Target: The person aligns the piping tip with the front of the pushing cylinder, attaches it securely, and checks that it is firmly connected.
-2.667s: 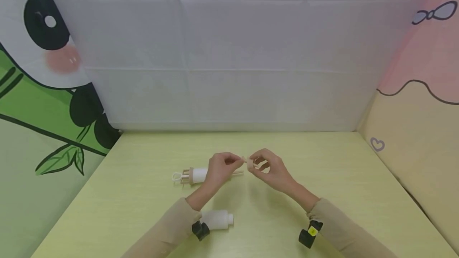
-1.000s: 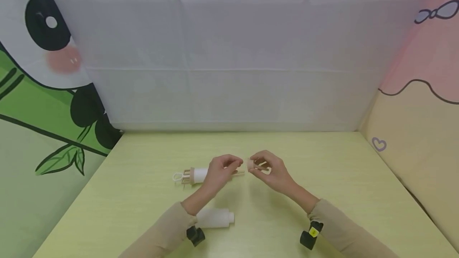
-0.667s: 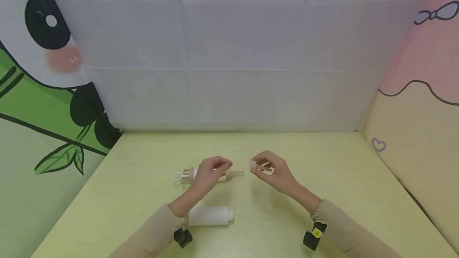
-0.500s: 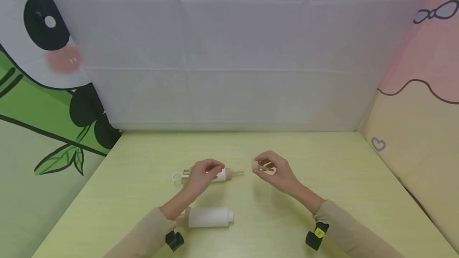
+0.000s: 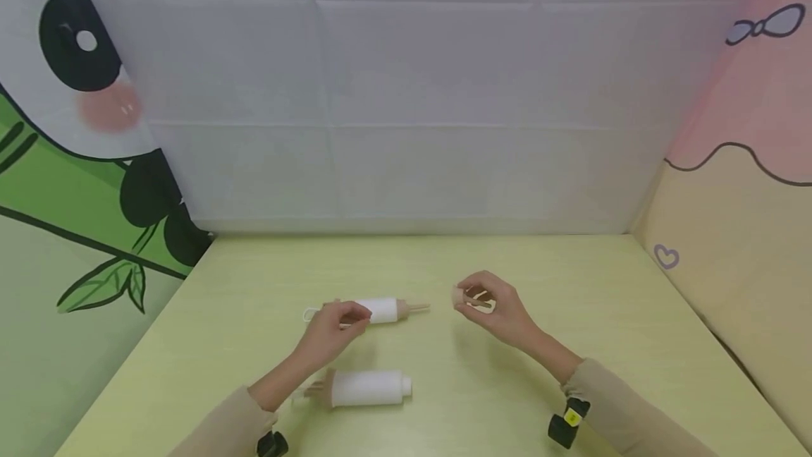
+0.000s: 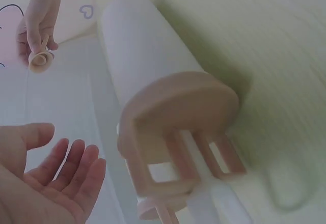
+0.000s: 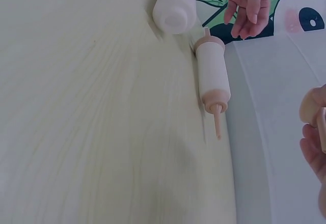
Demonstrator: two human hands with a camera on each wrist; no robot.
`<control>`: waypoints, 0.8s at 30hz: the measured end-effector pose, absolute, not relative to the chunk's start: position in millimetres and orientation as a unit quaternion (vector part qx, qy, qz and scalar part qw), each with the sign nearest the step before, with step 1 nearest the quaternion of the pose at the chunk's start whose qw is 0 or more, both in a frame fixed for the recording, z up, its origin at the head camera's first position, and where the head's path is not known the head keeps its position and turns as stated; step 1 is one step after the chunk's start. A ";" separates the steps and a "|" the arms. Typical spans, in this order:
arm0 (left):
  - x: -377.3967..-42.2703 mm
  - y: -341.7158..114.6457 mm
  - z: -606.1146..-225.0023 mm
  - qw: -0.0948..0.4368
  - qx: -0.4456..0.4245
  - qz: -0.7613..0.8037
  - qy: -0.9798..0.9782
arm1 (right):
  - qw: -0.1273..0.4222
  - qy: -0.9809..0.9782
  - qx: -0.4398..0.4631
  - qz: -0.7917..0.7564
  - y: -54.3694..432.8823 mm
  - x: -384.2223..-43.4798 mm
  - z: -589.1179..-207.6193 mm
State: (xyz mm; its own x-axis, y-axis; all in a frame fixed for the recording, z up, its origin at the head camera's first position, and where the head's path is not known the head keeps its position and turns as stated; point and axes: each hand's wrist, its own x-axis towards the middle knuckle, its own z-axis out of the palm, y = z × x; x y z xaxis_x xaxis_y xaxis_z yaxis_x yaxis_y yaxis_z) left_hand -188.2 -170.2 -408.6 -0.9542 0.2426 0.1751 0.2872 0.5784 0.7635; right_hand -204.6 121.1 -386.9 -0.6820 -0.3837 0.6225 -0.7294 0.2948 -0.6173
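Observation:
My right hand (image 5: 504,310) pinches a small tan nozzle cap (image 5: 458,297) above the table, its thin spout pointing back between the fingers. In the left wrist view the nozzle cap (image 6: 41,61) shows its round hollow end. My left hand (image 5: 330,336) holds nothing; its fingers are loosely bent in the left wrist view. It hovers over the handle end of a white syringe-like dispenser (image 5: 383,310), partly hiding it. That dispenser lies on its side with a tan thin-spouted nozzle fitted. Nearer me lies a thicker white dispenser (image 5: 366,388) with a bare white neck and tan handle frame (image 6: 178,102).
Both dispensers lie on a pale yellow table (image 5: 571,273). A white cloth backdrop (image 5: 419,90) stands behind it, and printed panels flank both sides. A small black camera (image 5: 564,423) is strapped to my right wrist.
My left hand has parted from the nozzle cap and moved left and towards me, uncovering parts of both dispensers. My right hand, still pinching the cap, has drifted slightly right.

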 end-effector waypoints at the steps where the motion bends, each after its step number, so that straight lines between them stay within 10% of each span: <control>1: -187.0 -172.7 -410.5 0.015 -0.151 -0.426 -0.892 | 0.179 -0.787 0.352 0.475 122.1 -204.3 -387.1; 24: -177.6 -210.2 -419.5 -0.155 -0.294 -0.283 -0.900 | 0.164 -0.801 0.344 0.462 133.6 -200.4 -391.9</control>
